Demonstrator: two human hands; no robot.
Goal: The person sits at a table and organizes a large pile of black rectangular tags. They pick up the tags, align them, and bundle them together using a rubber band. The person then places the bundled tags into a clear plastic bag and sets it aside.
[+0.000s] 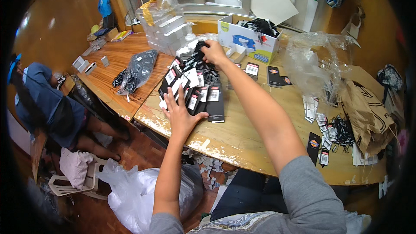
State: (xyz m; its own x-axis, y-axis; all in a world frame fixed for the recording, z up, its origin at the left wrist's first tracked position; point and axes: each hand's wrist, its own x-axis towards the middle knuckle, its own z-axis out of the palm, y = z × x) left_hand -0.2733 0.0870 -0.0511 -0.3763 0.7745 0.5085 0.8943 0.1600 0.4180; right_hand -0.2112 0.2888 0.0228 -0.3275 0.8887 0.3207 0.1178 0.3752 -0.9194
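Observation:
A heap of black and white hang tags [215,106], many with barcode labels, lies fanned out on the pale wooden table before me. My left hand [180,115] rests on the heap's near left side, its fingers spread and the thumb toward the lower tags. At the heap's far end, my right hand [213,53] is closed on a bunch of black tag strings [200,50]. Its fingertips are partly hidden. More black strings run down among the tags between my two hands.
Behind stand a white box [249,39] of black strings and a bag of small white boxes [164,26]. Other tags [274,77] and a brown paper bag [368,108] lie rightward. A person [52,99] sits far left; a filled plastic bag [151,195] stands on the floor.

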